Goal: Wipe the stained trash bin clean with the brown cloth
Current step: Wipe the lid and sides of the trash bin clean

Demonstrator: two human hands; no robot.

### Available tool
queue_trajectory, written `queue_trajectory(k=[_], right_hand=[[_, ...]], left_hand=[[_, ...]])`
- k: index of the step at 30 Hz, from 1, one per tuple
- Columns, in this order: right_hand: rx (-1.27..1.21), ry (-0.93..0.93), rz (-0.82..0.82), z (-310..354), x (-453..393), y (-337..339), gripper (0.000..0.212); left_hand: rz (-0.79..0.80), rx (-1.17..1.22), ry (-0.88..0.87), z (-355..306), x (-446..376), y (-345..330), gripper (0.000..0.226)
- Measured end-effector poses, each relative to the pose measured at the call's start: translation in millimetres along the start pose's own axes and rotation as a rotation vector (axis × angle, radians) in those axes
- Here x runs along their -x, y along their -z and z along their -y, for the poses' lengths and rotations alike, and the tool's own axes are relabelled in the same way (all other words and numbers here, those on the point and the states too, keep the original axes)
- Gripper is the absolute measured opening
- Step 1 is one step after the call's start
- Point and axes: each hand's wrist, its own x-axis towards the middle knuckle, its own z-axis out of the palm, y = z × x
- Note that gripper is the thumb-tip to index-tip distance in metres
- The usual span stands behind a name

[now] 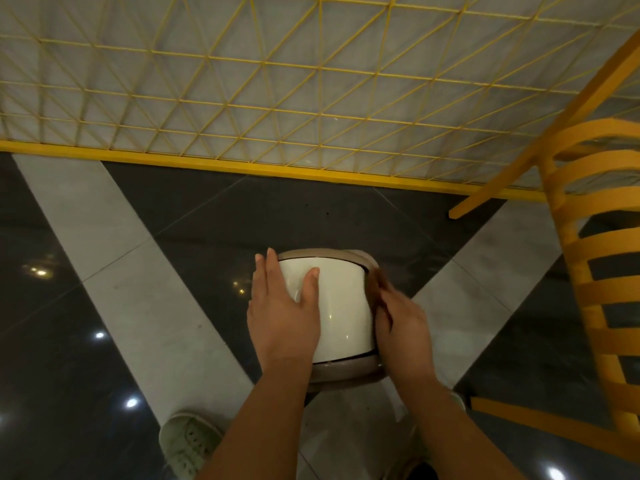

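Note:
The trash bin (341, 306) stands on the floor below me, seen from above, with a white swing lid in a beige rim. My left hand (282, 306) lies flat on the lid's left side, thumb across the white surface, fingers apart. My right hand (403, 323) presses the brown cloth (374, 284) against the bin's right rim; the cloth is blurred and mostly hidden under the fingers. No stains are visible on the lid from here.
A yellow wire-grid fence (277, 98) with a yellow base rail runs across the back. A yellow slatted chair (595, 271) stands close on the right. My pale shoe (188, 441) is on the dark and white tiled floor (104, 237) at the lower left.

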Motion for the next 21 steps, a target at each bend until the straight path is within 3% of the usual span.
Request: queue_trajectory(k=[5,11,14,16,19,21], right_hand=[[0.015,-0.123,0.097,-11,40,19,0.022],[-0.134,-0.269,0.378,16,32,59,0.023],[-0.229,-0.292,0.247,24,13,87,0.026],[-0.242,-0.27,0.125,27,3,96,0.03],[-0.23,-0.219,0.058,30,-6,93,0.034],[-0.235,-0.208,0.051,30,-6,84,0.034]], left_hand=[[-0.029,-0.015,0.007,-1,2,-2,0.08],[0.088,-0.081,-0.038,1,-10,8,0.077],[0.125,-0.112,-0.078,-2,-12,19,0.076],[0.052,-0.017,-0.059,-4,-4,24,0.073],[-0.075,0.14,0.075,-4,24,24,0.064],[-0.073,0.103,0.152,1,52,18,0.066]])
